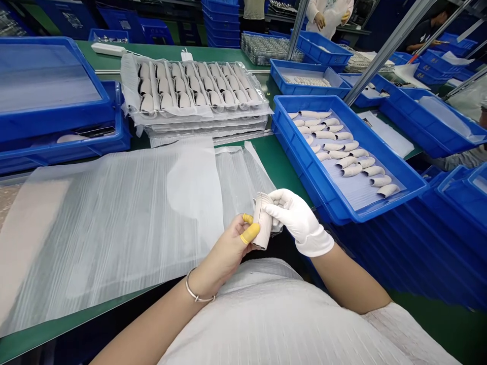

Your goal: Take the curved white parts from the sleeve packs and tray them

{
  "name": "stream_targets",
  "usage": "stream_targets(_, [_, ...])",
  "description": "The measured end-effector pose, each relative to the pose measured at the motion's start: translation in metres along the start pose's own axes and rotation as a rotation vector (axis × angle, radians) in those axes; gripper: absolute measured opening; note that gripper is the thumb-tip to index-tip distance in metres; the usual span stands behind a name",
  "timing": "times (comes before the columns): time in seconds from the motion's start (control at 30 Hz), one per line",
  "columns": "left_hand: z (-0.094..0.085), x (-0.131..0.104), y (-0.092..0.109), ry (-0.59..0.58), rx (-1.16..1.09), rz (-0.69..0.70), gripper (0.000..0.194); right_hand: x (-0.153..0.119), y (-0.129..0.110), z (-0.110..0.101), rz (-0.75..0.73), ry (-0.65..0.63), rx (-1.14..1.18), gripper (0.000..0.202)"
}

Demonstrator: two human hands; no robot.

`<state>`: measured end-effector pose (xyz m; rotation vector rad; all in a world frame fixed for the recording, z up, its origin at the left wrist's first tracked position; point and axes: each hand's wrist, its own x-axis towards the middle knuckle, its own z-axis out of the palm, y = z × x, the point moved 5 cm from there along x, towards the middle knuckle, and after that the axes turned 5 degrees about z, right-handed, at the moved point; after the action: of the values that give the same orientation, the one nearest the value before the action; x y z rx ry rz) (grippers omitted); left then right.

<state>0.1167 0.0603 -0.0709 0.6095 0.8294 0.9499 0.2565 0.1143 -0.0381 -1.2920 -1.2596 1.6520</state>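
Note:
A cream, ribbed, hollow curved shell piece (262, 225) is held between both hands, close in front of my body. My left hand (238, 238), with yellow finger cots on two fingertips, pinches its lower left side. White-gloved, my right hand (299, 218) grips the upper right side. The piece stands nearly upright, and a dark opening shows at its bottom end. Similar shell pieces (352, 170) lie in rows on a liner in the blue tray (304, 167) to the right.
Translucent sheets (125, 218) cover the green table (262, 157) at left. Behind them stands a stack of packing trays (198, 91) holding rows of shells. Blue bins (49, 111) are stacked at far left. A metal post (384, 50) slants at right. A co-worker (329, 17) stands at the back.

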Motion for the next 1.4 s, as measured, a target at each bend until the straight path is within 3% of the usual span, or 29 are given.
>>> stream_targets(0.73, [-0.001,0.002,0.013,0.099,0.25,0.128,0.047,0.0,0.002,0.0,-0.071,0.011,0.054,0.042])
stream_targets(1.07, [-0.007,0.008,0.011,0.108,0.338,0.173,0.04,0.003,-0.015,0.005,-0.157,-0.065,-0.322,0.04])
stream_targets(1.2, [-0.007,0.008,0.011,0.071,0.137,0.158,0.045,0.013,-0.004,-0.001,-0.115,-0.03,-0.116,0.039])
stream_targets(1.3, [-0.003,0.006,-0.001,-0.048,-0.132,-0.028,0.056,0.02,0.008,0.0,-0.061,-0.053,0.121,0.04])
stream_targets(1.4, [0.003,0.001,-0.017,-0.154,-0.35,-0.218,0.05,0.022,0.017,0.008,-0.014,-0.101,0.24,0.045])
